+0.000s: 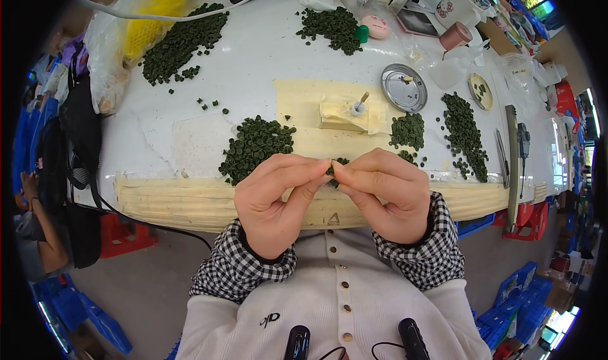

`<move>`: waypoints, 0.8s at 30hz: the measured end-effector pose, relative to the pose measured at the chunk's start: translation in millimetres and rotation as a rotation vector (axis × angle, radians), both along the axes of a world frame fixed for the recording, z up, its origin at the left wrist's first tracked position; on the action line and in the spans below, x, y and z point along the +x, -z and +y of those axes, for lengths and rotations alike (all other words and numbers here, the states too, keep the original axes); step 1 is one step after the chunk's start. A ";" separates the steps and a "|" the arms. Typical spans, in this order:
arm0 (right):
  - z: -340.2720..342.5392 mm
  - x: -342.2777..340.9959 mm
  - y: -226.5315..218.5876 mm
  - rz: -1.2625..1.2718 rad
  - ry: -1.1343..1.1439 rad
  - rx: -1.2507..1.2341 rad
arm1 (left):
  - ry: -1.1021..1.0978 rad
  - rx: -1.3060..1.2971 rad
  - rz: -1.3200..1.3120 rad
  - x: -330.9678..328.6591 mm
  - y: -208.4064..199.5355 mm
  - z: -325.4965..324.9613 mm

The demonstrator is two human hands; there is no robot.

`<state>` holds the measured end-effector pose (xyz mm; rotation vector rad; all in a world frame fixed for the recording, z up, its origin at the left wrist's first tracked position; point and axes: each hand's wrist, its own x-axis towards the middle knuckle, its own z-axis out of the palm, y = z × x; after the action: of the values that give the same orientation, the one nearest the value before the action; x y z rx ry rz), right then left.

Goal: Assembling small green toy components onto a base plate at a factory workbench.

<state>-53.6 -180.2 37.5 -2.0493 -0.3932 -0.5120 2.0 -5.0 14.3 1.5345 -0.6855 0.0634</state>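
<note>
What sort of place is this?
Probably a workshop for fine handwork. Heaps of small dark green parts lie on a white worktable, and the left hand and right hand pinch a tiny dark green piece between their fingertips.

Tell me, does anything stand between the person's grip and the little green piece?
Nothing visible does: the left grip and right grip both close directly on the piece. The pile just beyond the left grip is not in between.
</note>
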 end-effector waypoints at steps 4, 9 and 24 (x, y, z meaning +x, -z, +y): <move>-0.4 0.7 0.5 -0.039 0.011 -0.049 | -0.004 0.010 0.015 -0.6 1.7 0.0; -1.1 -0.9 1.7 -0.023 0.026 -0.004 | 0.005 0.000 0.043 -1.0 2.0 -1.7; -1.6 -2.3 3.6 -0.013 0.033 0.009 | 0.025 -0.066 0.193 -3.6 0.8 -2.4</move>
<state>-55.8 -181.8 33.9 -2.0471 -0.3647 -0.5463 -1.7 -7.3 13.5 1.4472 -0.5438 -0.0795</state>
